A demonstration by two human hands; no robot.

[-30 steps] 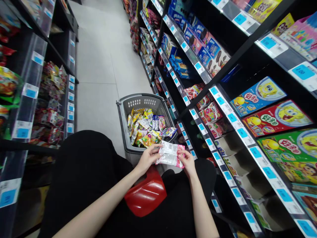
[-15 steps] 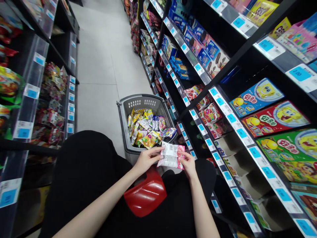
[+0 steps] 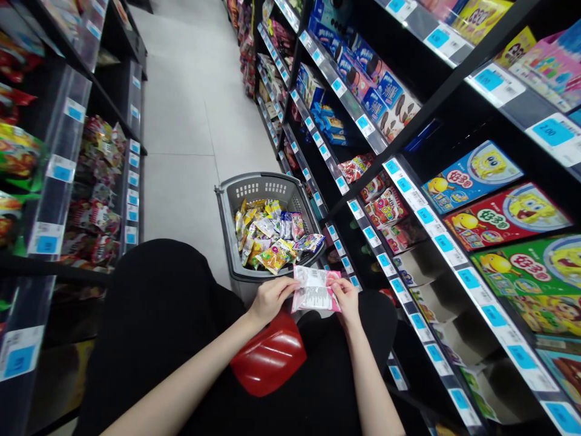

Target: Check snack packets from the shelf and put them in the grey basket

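Fingers of the left hand point(image 3: 271, 300) have drawn back from the face of the flat, rectangular white-and-pink plastic snack packet point(image 3: 313, 298) to its left edge, and the packet has dipped slightly since the earlier frames. Thumb and fingers form a narrow pinch at that edge. The right hand point(image 3: 345, 298) grips the opposite edge, its thumb on the pink end, so that the packet is stretched between both hands with a printed panel and a barcode uppermost. The packet is held in front of the near right corner of a deep grey plastic basket with a perforated far wall point(image 3: 236, 192), between its near edge and the person's lap.

Inside the basket lies a heap of small, glossy yellow, white and purple foil packets point(image 3: 267, 233); one dark purple foil packet point(image 3: 310, 243) rests by the right edge. Nearer the body, a glossy red curved surface point(image 3: 270, 357) shows between legs in black cloth point(image 3: 158, 315).

To the right, black shelving with blue-and-white price labels along its front edges carries flat blue, red and green printed boxes point(image 3: 508, 215). To the left, bagged snacks point(image 3: 100, 209) fill another shelf. Pale grey floor tiles point(image 3: 177, 115) extend beyond the basket's far edge.
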